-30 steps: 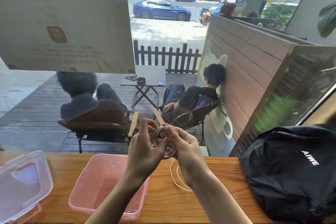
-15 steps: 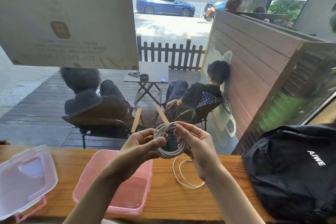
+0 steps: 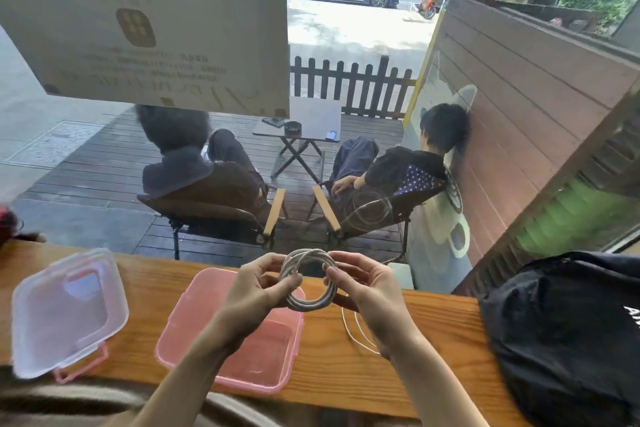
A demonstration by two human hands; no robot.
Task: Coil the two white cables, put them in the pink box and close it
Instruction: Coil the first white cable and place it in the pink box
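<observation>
A white cable wound into a round coil point(image 3: 308, 302) hangs in the air above the right edge of the open pink box point(image 3: 194, 333). My left hand point(image 3: 258, 291) pinches the coil's left side and my right hand point(image 3: 363, 291) grips its right side. A second, thinner white cable point(image 3: 353, 331) lies loose on the wooden counter point(image 3: 398, 381) under my right wrist, partly hidden by it. The box's clear lid point(image 3: 65, 312) with pink clips lies flat on the counter to the left.
A black backpack point(image 3: 568, 336) takes up the right end of the counter. The counter runs along a window; outside, two people sit in chairs on a deck. A paper notice hangs on the glass at the upper left.
The loose loops have been gathered into a tidy coil held between both hands. My hands have come lower and nearer to the pink box.
</observation>
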